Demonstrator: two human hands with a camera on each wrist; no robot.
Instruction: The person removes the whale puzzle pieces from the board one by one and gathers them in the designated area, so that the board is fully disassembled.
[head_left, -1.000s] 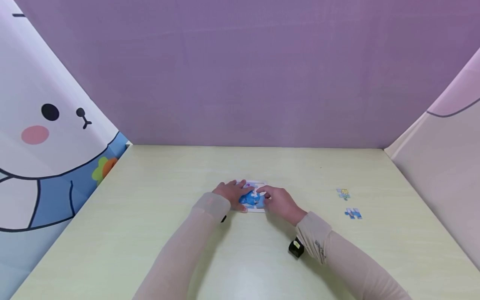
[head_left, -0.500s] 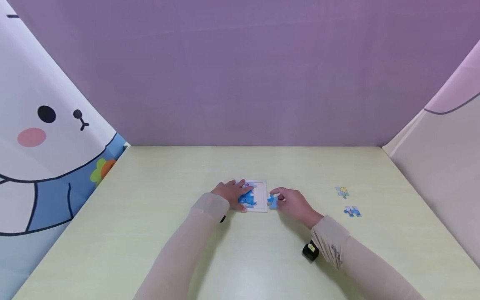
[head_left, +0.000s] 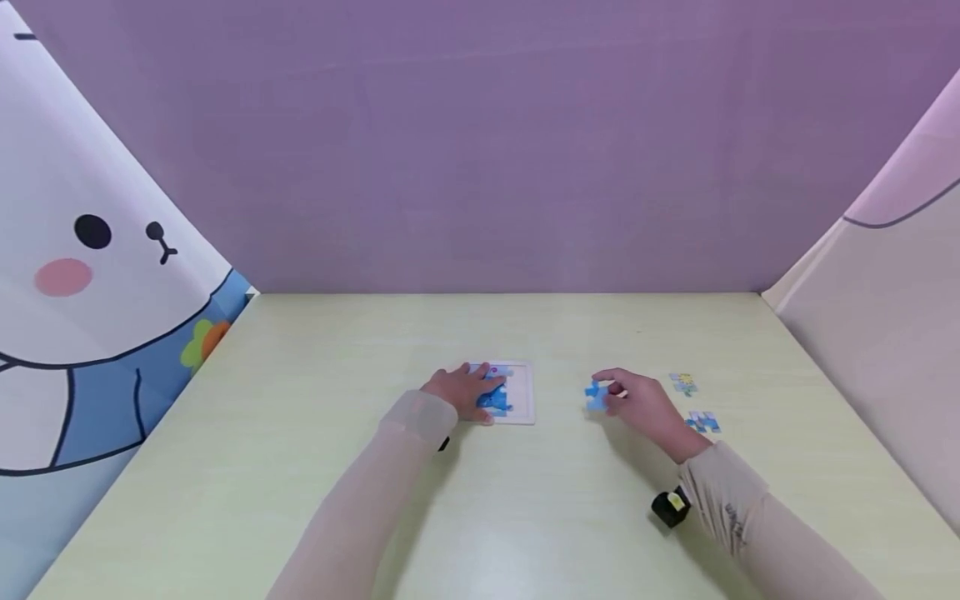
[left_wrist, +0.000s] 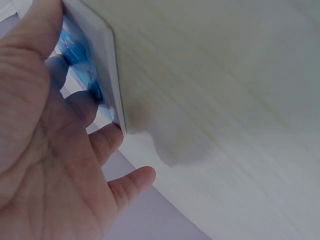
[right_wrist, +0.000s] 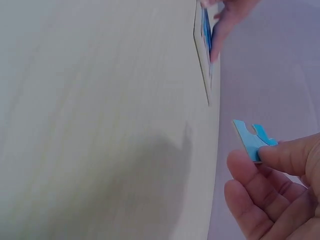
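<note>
A white-framed jigsaw puzzle (head_left: 521, 396) lies flat at the middle of the table, its blue picture filling the left part and pale backing showing at the right. My left hand (head_left: 461, 390) rests on its left side with fingers spread; the left wrist view shows the thumb and fingers over the blue picture (left_wrist: 80, 55) and the frame's edge. To the right of the frame, my right hand (head_left: 641, 404) pinches a blue puzzle piece (right_wrist: 252, 141) between thumb and fingers. In the right wrist view the piece is raised, seen against the purple backdrop.
Two small groups of joined puzzle pieces lie to the right: one with a yellow design (head_left: 683, 383) and a blue one (head_left: 703, 422) nearer me. Behind the pale table (head_left: 337, 333) stands a purple backdrop (head_left: 480, 150), with printed cloth panels (head_left: 45, 183) at the sides.
My right hand has drawn the puzzle piece out of the frame's right part and carried it rightward, exposing the pale backing. My left hand has stayed on the frame.
</note>
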